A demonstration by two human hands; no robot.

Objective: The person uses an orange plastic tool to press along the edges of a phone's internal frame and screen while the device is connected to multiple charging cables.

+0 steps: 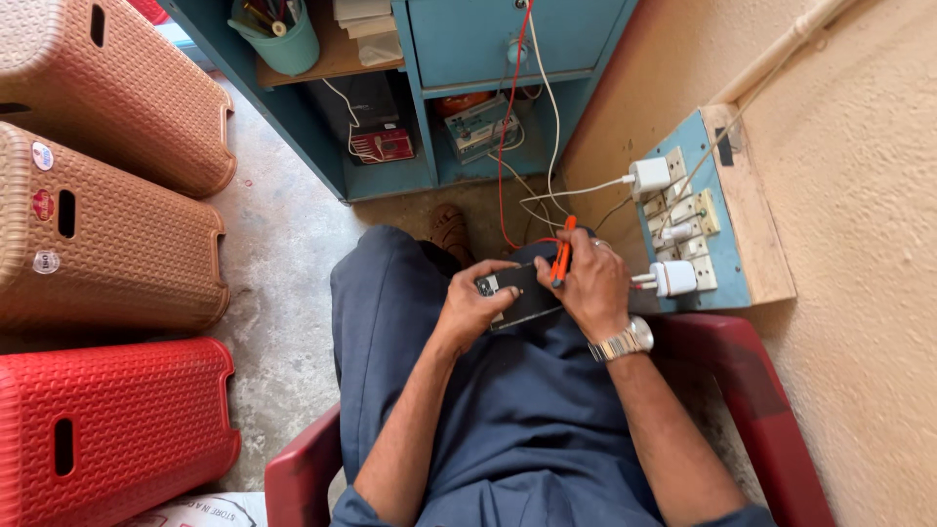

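Observation:
A black phone [522, 293] lies back-up on my lap, over blue trousers. My left hand [473, 304] grips its left end, thumb across the top near the camera corner. My right hand [590, 283], with a metal watch on the wrist, holds an orange-handled screwdriver [562, 251] upright, its tip down on the phone's right part. A red wire [509, 146] runs from the blue cabinet down behind my right hand.
I sit in a red plastic chair [742, 381]. Brown plastic stools [107, 234] and a red one [107, 429] lie at the left. A blue cabinet [459, 98] stands ahead. A switchboard [698, 224] with white chargers is on the right wall.

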